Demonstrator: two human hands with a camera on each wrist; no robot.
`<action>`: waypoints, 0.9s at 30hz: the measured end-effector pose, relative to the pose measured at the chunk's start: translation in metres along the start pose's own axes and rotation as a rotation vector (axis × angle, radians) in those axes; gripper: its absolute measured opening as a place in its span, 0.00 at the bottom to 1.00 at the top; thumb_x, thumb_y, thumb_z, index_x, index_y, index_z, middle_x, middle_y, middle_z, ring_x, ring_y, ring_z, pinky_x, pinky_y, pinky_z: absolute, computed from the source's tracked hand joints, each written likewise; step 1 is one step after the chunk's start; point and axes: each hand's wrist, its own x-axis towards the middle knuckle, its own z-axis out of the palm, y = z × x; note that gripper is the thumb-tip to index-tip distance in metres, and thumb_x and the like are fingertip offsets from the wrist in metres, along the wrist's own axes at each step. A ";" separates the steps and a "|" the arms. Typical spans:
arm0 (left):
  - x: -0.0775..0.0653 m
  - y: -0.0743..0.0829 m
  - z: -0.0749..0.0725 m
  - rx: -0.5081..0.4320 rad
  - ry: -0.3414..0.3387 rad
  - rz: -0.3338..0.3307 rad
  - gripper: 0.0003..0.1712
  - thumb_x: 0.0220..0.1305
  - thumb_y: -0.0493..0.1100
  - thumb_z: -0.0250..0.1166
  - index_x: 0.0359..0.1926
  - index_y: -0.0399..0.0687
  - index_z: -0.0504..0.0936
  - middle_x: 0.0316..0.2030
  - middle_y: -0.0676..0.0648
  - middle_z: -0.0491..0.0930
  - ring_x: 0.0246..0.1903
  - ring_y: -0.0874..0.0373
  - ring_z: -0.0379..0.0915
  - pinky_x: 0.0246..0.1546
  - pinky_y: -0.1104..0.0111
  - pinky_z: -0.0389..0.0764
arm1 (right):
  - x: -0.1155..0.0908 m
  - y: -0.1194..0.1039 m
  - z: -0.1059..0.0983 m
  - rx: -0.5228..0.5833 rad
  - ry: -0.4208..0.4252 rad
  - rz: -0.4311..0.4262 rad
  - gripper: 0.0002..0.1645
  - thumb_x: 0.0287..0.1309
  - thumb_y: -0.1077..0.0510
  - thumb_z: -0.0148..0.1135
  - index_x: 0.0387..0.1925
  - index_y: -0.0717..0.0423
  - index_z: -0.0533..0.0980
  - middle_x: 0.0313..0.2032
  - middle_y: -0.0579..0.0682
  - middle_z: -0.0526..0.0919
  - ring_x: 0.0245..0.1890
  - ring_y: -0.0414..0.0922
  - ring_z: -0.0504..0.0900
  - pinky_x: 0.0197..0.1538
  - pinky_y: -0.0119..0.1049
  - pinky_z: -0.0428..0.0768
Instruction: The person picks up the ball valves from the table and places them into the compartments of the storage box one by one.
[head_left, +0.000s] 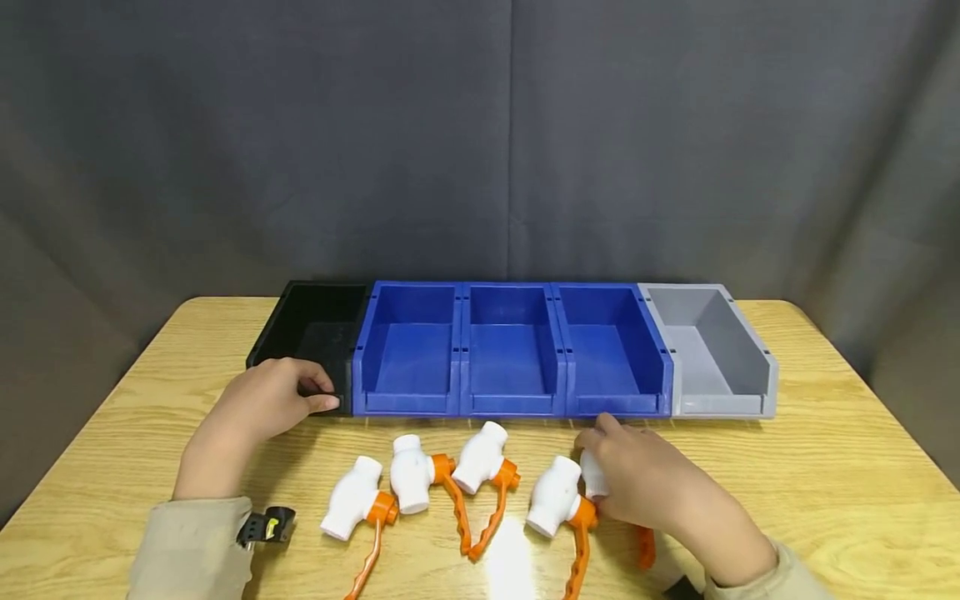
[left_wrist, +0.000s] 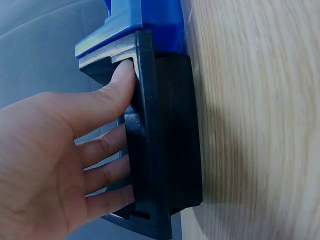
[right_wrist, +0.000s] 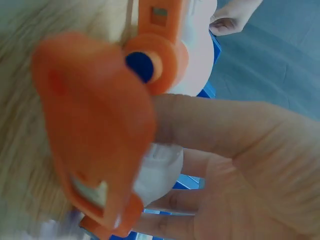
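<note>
My left hand (head_left: 262,404) grips the front edge of a black bin (head_left: 330,307); the left wrist view shows its thumb (left_wrist: 123,82) on the front lip and the other fingers reaching behind the wall. On the table at the right, my right hand (head_left: 648,475) holds a white ball valve (head_left: 591,477) between thumb and fingers. In the right wrist view this valve's orange handle (right_wrist: 95,130) looms close and blurred, and the hand covers part of the white body. Another ball valve (head_left: 553,497) lies just left of that hand.
More white ball valves with orange handles lie in a row: one ball valve (head_left: 352,500) at left, another (head_left: 410,475), and a third (head_left: 480,457). Behind stand three blue bins (head_left: 512,406) and a grey bin (head_left: 723,406), side by side with the black one. A dark curtain (head_left: 480,142) hangs behind the table.
</note>
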 end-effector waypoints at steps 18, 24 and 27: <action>0.000 0.002 0.000 0.004 -0.020 -0.033 0.07 0.62 0.45 0.71 0.38 0.48 0.87 0.35 0.49 0.84 0.36 0.52 0.78 0.39 0.50 0.76 | -0.016 0.017 -0.033 0.092 0.080 -0.001 0.36 0.34 0.53 0.84 0.49 0.54 0.79 0.38 0.47 0.76 0.29 0.43 0.74 0.31 0.39 0.76; -0.001 0.004 -0.002 0.006 -0.010 -0.029 0.07 0.62 0.45 0.71 0.38 0.48 0.87 0.34 0.49 0.84 0.36 0.52 0.78 0.39 0.50 0.76 | -0.022 0.030 -0.043 0.080 0.118 0.021 0.36 0.36 0.51 0.84 0.49 0.57 0.78 0.38 0.48 0.77 0.29 0.43 0.74 0.31 0.38 0.75; -0.002 0.004 -0.002 0.009 -0.011 -0.034 0.07 0.62 0.45 0.71 0.38 0.48 0.87 0.34 0.49 0.84 0.35 0.52 0.78 0.39 0.50 0.76 | -0.024 0.037 -0.045 0.075 0.134 0.043 0.37 0.35 0.50 0.84 0.50 0.57 0.78 0.38 0.49 0.77 0.29 0.44 0.75 0.31 0.39 0.76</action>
